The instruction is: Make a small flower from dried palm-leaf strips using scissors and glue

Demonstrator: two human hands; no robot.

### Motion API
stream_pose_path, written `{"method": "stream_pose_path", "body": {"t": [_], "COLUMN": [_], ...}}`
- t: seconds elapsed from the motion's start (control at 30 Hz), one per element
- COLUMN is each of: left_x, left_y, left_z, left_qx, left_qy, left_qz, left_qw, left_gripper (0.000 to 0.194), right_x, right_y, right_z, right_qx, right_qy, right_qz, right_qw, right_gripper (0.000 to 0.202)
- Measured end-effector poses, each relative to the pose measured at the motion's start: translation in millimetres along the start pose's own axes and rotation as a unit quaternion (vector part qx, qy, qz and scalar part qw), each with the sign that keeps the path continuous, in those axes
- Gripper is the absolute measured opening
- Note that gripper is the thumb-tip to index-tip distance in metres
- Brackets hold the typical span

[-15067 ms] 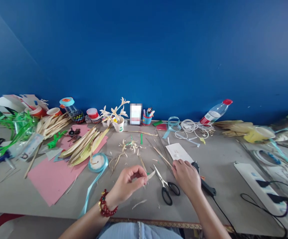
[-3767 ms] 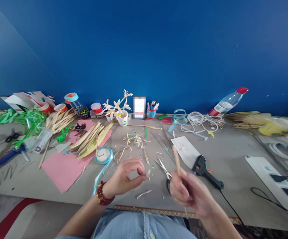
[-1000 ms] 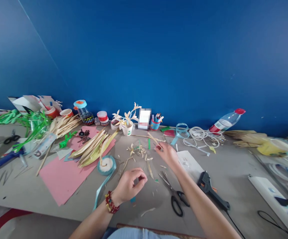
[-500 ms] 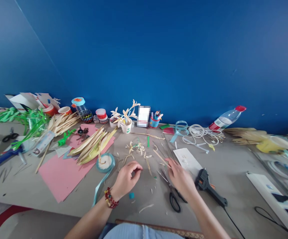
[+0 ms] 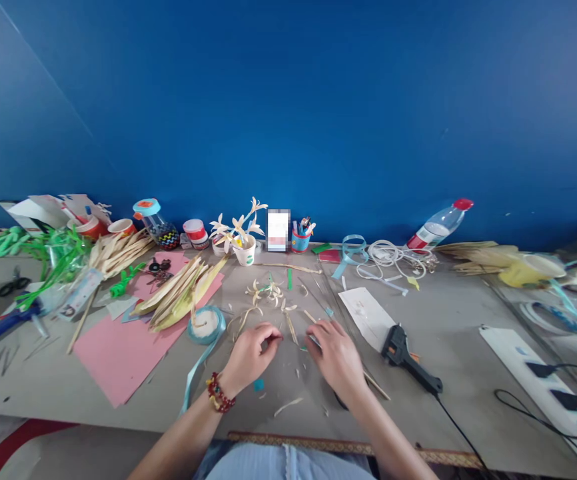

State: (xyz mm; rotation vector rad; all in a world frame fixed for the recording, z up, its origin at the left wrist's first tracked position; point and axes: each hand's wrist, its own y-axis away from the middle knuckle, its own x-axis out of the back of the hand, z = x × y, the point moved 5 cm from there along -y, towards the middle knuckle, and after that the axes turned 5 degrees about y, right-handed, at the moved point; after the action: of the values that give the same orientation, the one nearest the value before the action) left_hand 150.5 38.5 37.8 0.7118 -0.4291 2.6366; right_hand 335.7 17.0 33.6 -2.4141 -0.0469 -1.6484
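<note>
Slender pale stick [image 5: 377, 386] runs beneath right fingers [image 5: 325, 328]; left fingers [image 5: 267, 329] curl narrowly, grips unclear.

Total craft workspace: black glue gun [image 5: 411, 360] on the table [image 5: 443, 300], power strip [image 5: 521, 380] to its right, ribbon roll [image 5: 205, 324] and pink paper [image 5: 118, 360] to its left.

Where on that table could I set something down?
One bare patch lies between the black glue gun and the white power strip, in front of the white cord. Another lies between the pink paper and the blue ribbon, up front. Scraps lie about the left hand and right hand; husks crowd the back left.
</note>
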Motion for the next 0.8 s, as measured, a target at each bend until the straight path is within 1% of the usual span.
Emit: {"method": "stream_pose_path", "body": {"t": [0.07, 0.13, 0.23, 0.3, 0.4, 0.47, 0.53, 0.57, 0.6, 0.63, 0.73, 0.77, 0.8], "left_x": [0.7, 2.7, 7.2, 9.5, 9.0, 6.1, 0.6, -3.0, -7.0, -11.2, -21.6, -23.4, -24.1], "left_y": [0.8, 1.8, 2.6, 2.6, 2.2, 2.2, 3.3, 4.5, 6.1, 8.2, 15.5, 17.6, 19.2], "left_z": [2.0, 4.6, 7.2, 7.6, 8.1, 9.8, 12.6, 14.2, 15.7, 17.0, 18.7, 18.8, 18.7], "left_qx": [-0.001, -0.001, -0.004, -0.003, 0.012, 0.031, 0.059, 0.076, 0.097, 0.122, 0.200, 0.219, 0.231], "left_qy": [-0.008, -0.013, -0.012, -0.002, 0.038, 0.089, 0.164, 0.215, 0.275, 0.341, 0.520, 0.556, 0.577], "left_qz": [0.002, 0.004, 0.010, 0.016, 0.006, -0.012, -0.043, -0.062, -0.081, -0.098, -0.122, -0.122, -0.118], "left_qw": [1.000, 1.000, 1.000, 1.000, 0.999, 0.996, 0.984, 0.972, 0.953, 0.927, 0.822, 0.793, 0.775], "left_gripper": [0.014, 0.015, 0.015, 0.015, 0.014, 0.015, 0.020, 0.023, 0.026, 0.027, 0.026, 0.025, 0.024], "right_x": [-10.3, -19.4, -28.5, -29.6, -23.9, -18.1, -13.0, -11.3, -10.6, -10.7, -14.5, -16.0, -17.1], "right_y": [-12.4, -22.6, -29.7, -28.2, -18.8, -10.6, -3.5, -0.8, 1.2, 2.7, 4.7, 5.1, 5.4], "right_z": [-12.5, -16.6, -9.7, -2.2, 3.1, -0.2, -7.5, -11.7, -16.0, -19.9, -27.6, -28.6, -29.1], "right_qx": [-0.012, -0.033, -0.059, -0.066, -0.068, -0.068, -0.069, -0.069, -0.069, -0.069, -0.069, -0.069, -0.069], "right_qy": [-0.017, -0.037, -0.100, -0.162, -0.281, -0.369, -0.450, -0.485, -0.517, -0.549, -0.626, -0.644, -0.656], "right_qz": [-0.012, -0.016, -0.039, -0.062, -0.096, -0.114, -0.122, -0.123, -0.123, -0.123, -0.120, -0.119, -0.117], "right_qw": [1.000, 0.999, 0.992, 0.983, 0.952, 0.920, 0.882, 0.863, 0.844, 0.824, 0.767, 0.753, 0.742], "right_gripper": [0.011, 0.010, 0.012, 0.011, 0.011, 0.017, 0.022, 0.025, 0.028, 0.031, 0.034, 0.032, 0.031]}}
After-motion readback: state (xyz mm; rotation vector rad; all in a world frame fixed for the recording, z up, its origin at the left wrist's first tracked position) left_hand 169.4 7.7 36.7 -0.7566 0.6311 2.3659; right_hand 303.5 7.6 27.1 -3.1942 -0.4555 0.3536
